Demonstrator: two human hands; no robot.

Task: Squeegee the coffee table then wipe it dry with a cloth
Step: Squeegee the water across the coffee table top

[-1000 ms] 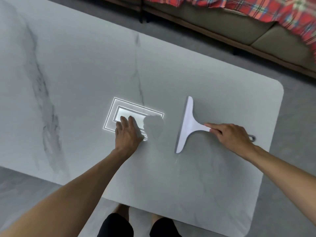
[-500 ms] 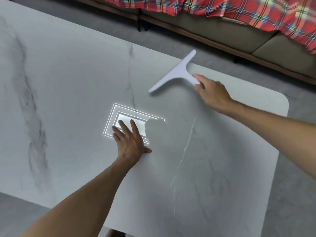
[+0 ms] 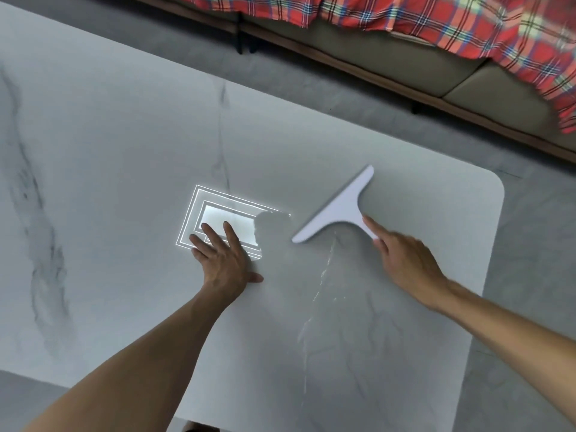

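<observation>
A white T-shaped squeegee (image 3: 338, 208) lies blade-down on the pale marble coffee table (image 3: 124, 151), right of centre, its blade running diagonally. My right hand (image 3: 405, 263) grips its handle from the near right, index finger stretched along it. My left hand (image 3: 223, 257) rests flat on the tabletop, fingers spread, over a bright reflection of a ceiling light (image 3: 224, 218). A thin streak of water (image 3: 321, 282) runs toward me from under the blade. No cloth is in view.
A sofa (image 3: 389, 57) with a red plaid blanket (image 3: 467, 23) stands beyond the table's far edge, across a strip of grey floor (image 3: 536, 275). The table's rounded right corner (image 3: 495, 185) lies just past the squeegee.
The squeegee went from the near middle to the far edge, then came back toward me across the table, leaving a water streak. My left hand stayed flat in place.
</observation>
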